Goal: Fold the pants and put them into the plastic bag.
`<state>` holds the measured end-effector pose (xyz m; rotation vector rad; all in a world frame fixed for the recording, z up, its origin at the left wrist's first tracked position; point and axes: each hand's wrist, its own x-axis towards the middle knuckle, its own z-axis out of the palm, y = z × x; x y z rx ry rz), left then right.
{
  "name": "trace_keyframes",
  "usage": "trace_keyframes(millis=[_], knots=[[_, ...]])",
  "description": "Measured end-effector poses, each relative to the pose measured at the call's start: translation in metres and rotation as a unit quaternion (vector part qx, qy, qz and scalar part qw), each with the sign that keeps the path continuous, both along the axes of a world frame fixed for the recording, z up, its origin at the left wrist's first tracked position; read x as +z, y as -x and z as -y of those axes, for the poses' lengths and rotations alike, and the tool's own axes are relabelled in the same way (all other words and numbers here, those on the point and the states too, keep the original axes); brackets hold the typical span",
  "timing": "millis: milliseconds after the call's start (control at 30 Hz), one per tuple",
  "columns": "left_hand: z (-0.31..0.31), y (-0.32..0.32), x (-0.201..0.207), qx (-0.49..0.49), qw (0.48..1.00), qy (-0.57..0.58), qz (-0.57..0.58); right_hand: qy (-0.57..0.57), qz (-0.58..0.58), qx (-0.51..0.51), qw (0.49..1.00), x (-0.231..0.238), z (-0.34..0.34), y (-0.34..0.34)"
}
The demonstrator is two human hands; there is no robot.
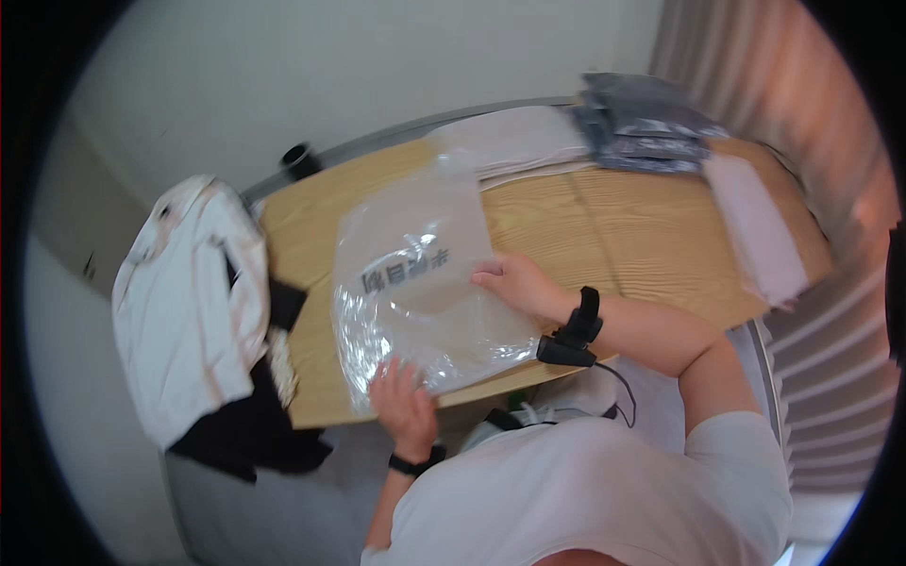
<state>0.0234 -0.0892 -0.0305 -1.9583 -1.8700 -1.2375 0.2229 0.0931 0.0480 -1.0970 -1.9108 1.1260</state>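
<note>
A clear, shiny plastic bag (406, 316) with dark print lies across the left part of the wooden table, its near end creased and glinting. Whether something pale is inside it, I cannot tell. My right hand (517, 283) pinches the bag's right edge between thumb and fingers. At the bag's near left corner is my left hand (404, 401), fingers stretched out against the plastic and slightly blurred. Black straps circle both my wrists, and the right one carries a small dark device (566, 347) with a cable.
Folded white cloth (514, 137) lies at the table's far edge, beside a stack of grey plastic-wrapped packages (646, 123). A pale pink folded cloth (755, 231) lies on the right of the wooden table (623, 226). White and black garments (193, 302) are heaped off its left end.
</note>
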Motion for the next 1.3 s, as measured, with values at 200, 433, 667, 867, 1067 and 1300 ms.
trace_keyframes(millis=[200,433,667,867,1067,1300], knots=[[0.009,0.001,0.002,0.016,0.999,0.042,-0.030,0.066,0.076,-0.154,0.983,0.064,-0.017,-0.189],[-0.002,-0.012,-0.010,0.046,0.997,0.044,-0.037,-0.050,-0.074,-0.432,0.897,0.115,0.012,-0.478],[-0.003,-0.017,0.003,0.064,0.991,0.118,-0.030,-0.052,-0.166,-0.557,0.812,0.090,0.030,-0.692],[0.000,-0.019,0.002,0.107,0.989,0.105,-0.015,0.031,0.006,-0.611,0.791,0.020,-0.029,-0.724],[0.001,-0.017,-0.002,0.110,0.988,0.104,-0.017,0.092,0.164,-0.529,0.827,-0.010,-0.070,-0.731],[0.002,-0.022,0.006,0.127,0.982,0.137,-0.021,0.019,0.230,-0.564,0.793,-0.041,-0.077,-0.748]])
